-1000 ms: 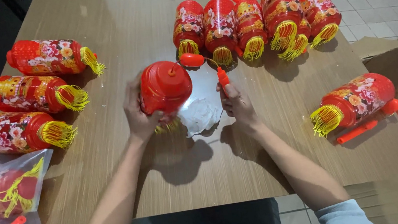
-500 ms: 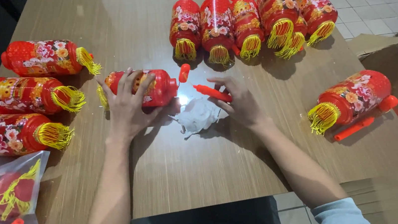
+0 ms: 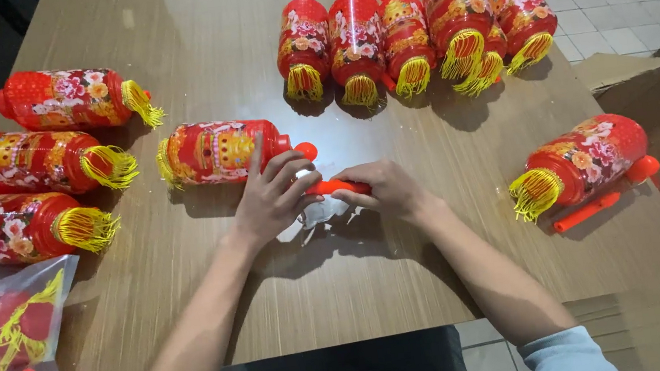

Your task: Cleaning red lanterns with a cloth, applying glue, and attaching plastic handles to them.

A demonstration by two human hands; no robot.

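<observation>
We're at the middle of the frame, both hands meeting on the wooden table (image 3: 158,14). Our right hand (image 3: 385,190) is curled around an orange plastic handle stick (image 3: 336,185), fingers pinched on it from above, the stick lying level and pointing toward the left. Our left hand (image 3: 269,201) rests with fingers loosely spread, fingertips touching the neck end of the lantern lying on its side (image 3: 212,151) just above it, and its thumb side near the crumpled clear wrapper (image 3: 321,212) that sits between the two hands.

That red paper lantern, flowers printed on it and yellow tassel fringe at its left end, lies flat just left of centre, its orange cap facing the stick. We judge the step in hand to be the stick being matched to this lantern, not yet joined.

A next move would call for lining the stick's tip with the cap end while the left hand steadies the body, since a round lantern may roll.

Around us: three finished lanterns (image 3: 42,162) at the left, a cluster of five (image 3: 403,30) at upper centre, one with its stick (image 3: 583,163) at the right, and a bagged lantern (image 3: 5,343) at lower left.
</observation>
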